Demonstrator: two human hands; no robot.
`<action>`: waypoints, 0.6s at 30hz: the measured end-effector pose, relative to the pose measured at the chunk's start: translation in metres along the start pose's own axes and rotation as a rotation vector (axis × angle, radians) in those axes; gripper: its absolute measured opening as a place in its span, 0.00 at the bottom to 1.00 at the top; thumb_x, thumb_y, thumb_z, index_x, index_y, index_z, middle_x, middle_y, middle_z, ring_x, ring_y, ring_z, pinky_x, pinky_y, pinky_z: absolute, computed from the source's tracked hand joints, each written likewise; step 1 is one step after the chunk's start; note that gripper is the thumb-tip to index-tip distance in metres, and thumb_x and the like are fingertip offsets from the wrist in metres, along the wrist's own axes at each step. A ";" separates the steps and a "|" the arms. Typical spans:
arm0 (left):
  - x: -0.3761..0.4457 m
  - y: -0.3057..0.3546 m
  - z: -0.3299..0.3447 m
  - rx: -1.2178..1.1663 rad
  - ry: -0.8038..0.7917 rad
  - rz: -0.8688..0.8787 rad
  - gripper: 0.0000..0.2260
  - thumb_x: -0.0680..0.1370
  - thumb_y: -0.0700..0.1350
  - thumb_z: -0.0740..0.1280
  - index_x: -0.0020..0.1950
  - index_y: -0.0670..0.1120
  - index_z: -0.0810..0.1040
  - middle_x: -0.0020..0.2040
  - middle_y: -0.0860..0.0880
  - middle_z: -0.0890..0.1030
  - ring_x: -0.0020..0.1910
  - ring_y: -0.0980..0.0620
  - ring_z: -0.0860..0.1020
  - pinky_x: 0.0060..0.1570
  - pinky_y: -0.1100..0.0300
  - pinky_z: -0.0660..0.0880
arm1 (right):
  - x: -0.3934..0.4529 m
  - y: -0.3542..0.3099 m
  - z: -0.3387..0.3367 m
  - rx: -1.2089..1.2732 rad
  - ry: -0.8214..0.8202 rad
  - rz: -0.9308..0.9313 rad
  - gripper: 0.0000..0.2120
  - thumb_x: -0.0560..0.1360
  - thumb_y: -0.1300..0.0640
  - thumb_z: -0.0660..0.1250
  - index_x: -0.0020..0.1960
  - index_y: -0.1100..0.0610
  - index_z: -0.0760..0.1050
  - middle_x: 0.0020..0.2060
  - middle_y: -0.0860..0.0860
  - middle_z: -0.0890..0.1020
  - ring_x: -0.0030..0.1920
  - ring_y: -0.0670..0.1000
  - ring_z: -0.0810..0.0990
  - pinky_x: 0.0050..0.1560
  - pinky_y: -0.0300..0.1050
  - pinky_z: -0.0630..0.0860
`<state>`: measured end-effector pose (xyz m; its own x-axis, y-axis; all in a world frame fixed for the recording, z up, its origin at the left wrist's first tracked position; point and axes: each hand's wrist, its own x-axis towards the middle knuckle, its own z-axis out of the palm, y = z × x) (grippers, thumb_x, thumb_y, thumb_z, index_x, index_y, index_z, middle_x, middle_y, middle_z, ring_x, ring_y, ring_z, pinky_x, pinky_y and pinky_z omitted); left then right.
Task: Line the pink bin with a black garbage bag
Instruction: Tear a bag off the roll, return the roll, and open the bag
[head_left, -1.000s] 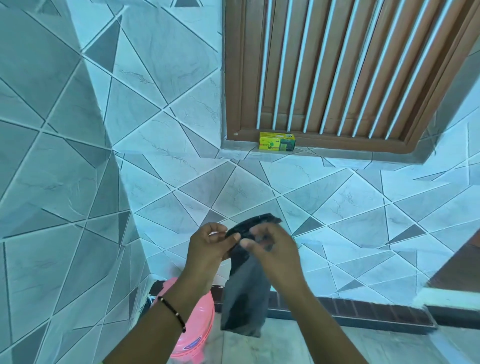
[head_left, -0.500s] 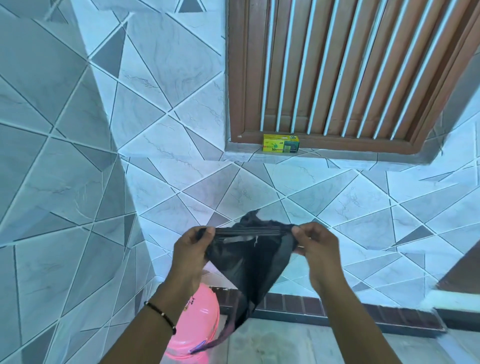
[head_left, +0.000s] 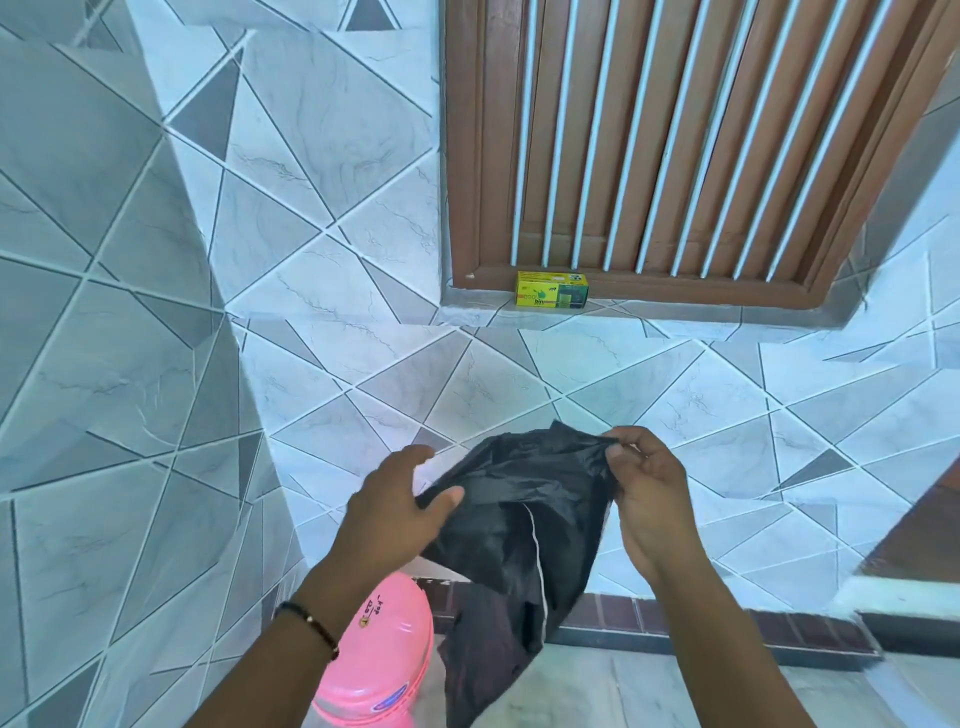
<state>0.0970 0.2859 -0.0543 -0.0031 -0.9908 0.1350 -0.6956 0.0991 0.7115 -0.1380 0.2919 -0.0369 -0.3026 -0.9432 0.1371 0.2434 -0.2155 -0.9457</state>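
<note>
Since half a second ago the black bag (head_left: 514, 525) is looser and wider. The left hand (head_left: 397, 512) pinches its lower edge, the right hand (head_left: 641, 491) its top. The pink bin (head_left: 376, 662) waits at the bottom of the frame, unlined.

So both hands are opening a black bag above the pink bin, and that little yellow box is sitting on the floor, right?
Not quite. The head view shows the yellow box on the window ledge, not the floor. The rest holds: the left hand and right hand hold the black bag above the pink bin.
</note>
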 end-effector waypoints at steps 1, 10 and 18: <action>-0.001 0.011 0.001 -0.023 -0.015 0.014 0.21 0.73 0.60 0.65 0.64 0.54 0.69 0.61 0.55 0.76 0.61 0.51 0.75 0.61 0.55 0.71 | -0.002 0.000 0.004 0.007 -0.063 0.012 0.13 0.77 0.70 0.58 0.41 0.57 0.74 0.33 0.52 0.79 0.33 0.49 0.76 0.36 0.37 0.74; 0.011 0.032 0.023 -0.028 -0.008 0.011 0.04 0.75 0.49 0.67 0.41 0.51 0.75 0.43 0.52 0.81 0.43 0.53 0.78 0.46 0.61 0.72 | -0.012 -0.011 0.014 0.021 -0.311 0.048 0.13 0.77 0.70 0.58 0.41 0.57 0.77 0.31 0.51 0.79 0.32 0.48 0.76 0.35 0.37 0.74; 0.003 0.045 0.023 -0.145 -0.352 0.248 0.14 0.73 0.60 0.66 0.52 0.53 0.78 0.49 0.57 0.81 0.49 0.58 0.78 0.49 0.62 0.73 | 0.000 -0.016 0.009 -0.057 -0.195 0.042 0.13 0.78 0.67 0.59 0.43 0.55 0.78 0.35 0.56 0.79 0.39 0.55 0.76 0.44 0.47 0.74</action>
<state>0.0489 0.2853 -0.0378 -0.4190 -0.9037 0.0888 -0.5351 0.3248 0.7799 -0.1331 0.2927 -0.0192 -0.1075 -0.9834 0.1461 0.1977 -0.1652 -0.9662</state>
